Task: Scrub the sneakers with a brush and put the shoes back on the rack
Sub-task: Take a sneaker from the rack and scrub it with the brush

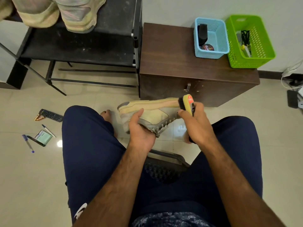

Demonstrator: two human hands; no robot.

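I sit on a chair with a beige and grey sneaker held on its side between my knees, sole turned away from me. My left hand grips it from below, thumb on its side. My right hand grips a yellow-backed brush with black bristles pressed against the sneaker's right end by the sole. The black shoe rack stands at the upper left with a pastel sneaker and another shoe on its top shelf.
A dark brown cabinet stands right of the rack, carrying a blue basket with polish items and a green basket. On the tiled floor to my left lie a remote, batteries, pens and a small booklet. Cables lie at the far right.
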